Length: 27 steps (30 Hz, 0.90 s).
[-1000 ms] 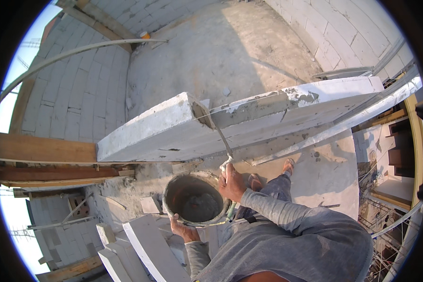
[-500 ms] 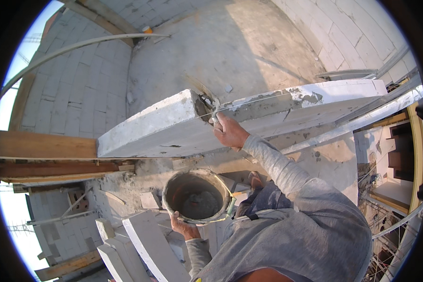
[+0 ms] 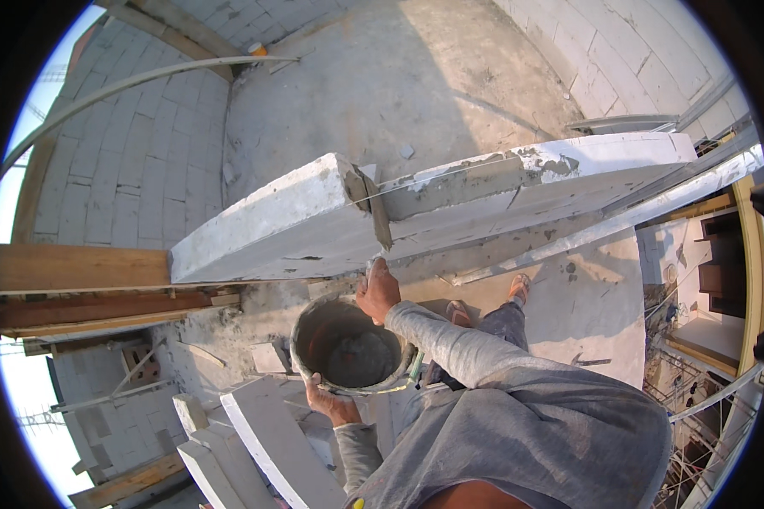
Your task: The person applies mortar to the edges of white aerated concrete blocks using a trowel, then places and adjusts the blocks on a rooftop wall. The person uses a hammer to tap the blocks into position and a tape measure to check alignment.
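Note:
My right hand (image 3: 379,288) grips a trowel (image 3: 379,222) just above the bucket, its mortar-smeared blade pointing up against the near face of a low white block wall (image 3: 263,237), where the upper block course steps down. Grey mortar (image 3: 450,187) coats part of the wall's top, and a taut string crosses over it. My left hand (image 3: 329,397) is closed on the lower left rim of a round bucket (image 3: 298,329) with wet grey mortar inside.
Loose white blocks (image 3: 259,433) lie at lower left, wooden beams (image 3: 76,263) run left, and a long metal bar (image 3: 611,233) slants along the right. Beyond the low wall are a concrete floor (image 3: 331,93) and block walls (image 3: 611,59). Scaffolding (image 3: 696,399) shows past the right edge.
My right hand rose with the trowel to the step in the wall's top, then drew back down and left toward the bucket. My left hand stayed on the bucket.

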Motion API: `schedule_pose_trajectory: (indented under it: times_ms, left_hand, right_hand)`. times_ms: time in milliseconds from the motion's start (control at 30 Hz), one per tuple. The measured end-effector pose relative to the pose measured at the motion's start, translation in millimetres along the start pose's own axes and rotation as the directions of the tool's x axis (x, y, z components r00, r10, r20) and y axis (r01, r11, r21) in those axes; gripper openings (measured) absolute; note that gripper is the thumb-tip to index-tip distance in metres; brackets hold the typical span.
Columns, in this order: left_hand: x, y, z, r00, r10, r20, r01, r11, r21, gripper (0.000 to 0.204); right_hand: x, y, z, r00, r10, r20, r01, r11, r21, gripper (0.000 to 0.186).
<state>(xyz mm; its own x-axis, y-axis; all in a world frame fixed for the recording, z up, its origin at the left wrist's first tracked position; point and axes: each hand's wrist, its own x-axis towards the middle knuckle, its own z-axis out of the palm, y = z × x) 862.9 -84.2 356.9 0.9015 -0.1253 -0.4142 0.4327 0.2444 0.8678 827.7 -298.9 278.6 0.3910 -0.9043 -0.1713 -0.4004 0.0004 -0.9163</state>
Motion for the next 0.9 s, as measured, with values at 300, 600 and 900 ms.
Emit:
schedule_pose_trajectory:
  times_ms: [300,600,900]
  left_hand:
    - [-6,-4,37,0.987,0.158,0.005,-0.156,0.965,0.211,0.029]
    - [-47,-23,72,0.823,0.185,0.537,-0.411,0.846,0.339,0.042]
    - [-130,-41,146,0.482,0.222,0.848,-0.674,0.712,0.196,0.038]
  right_hand:
    - [-120,21,-143,0.93,-0.116,0.349,0.167,0.979,-0.119,0.034]
    - [-66,12,-242,0.658,0.265,0.705,0.385,0.686,-0.618,0.034]
    - [-104,28,-242,0.571,-0.102,0.815,0.718,0.543,-0.435,0.019]
